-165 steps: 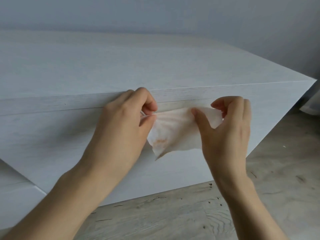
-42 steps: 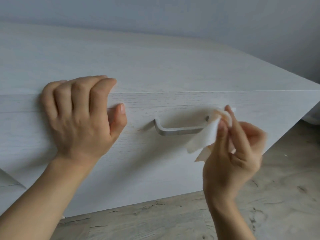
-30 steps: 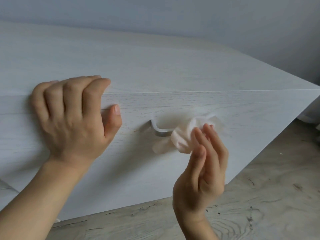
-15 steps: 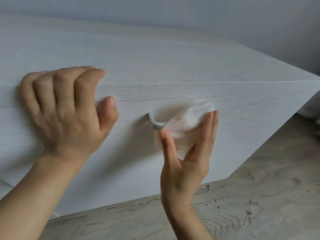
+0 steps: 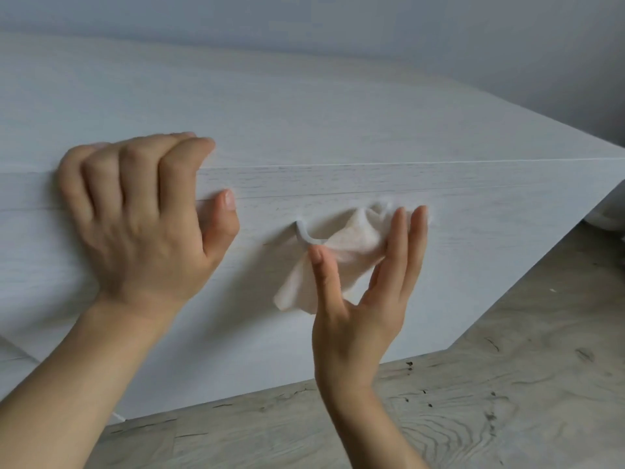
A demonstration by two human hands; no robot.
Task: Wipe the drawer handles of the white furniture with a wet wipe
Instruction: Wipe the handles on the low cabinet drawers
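The white furniture (image 5: 338, 123) fills most of the view, its drawer front facing me. A grey metal drawer handle (image 5: 306, 235) shows only at its left end; the rest is under the wet wipe (image 5: 351, 245). My right hand (image 5: 365, 299) presses the wipe onto the handle with straight fingers, thumb stretched out to the left, and a corner of the wipe hangs below. My left hand (image 5: 142, 218) grips the furniture's top edge left of the handle, fingers curled over the top and thumb on the front.
A pale wooden floor (image 5: 507, 401) runs below and to the right of the furniture. A grey wall (image 5: 406, 35) stands behind it. Something white (image 5: 608, 218) shows at the right edge beside the furniture's corner.
My right hand has gone from pinching the wipe at the handle's right end to pressing it over the handle with straight fingers. The left hand stays on the top edge.
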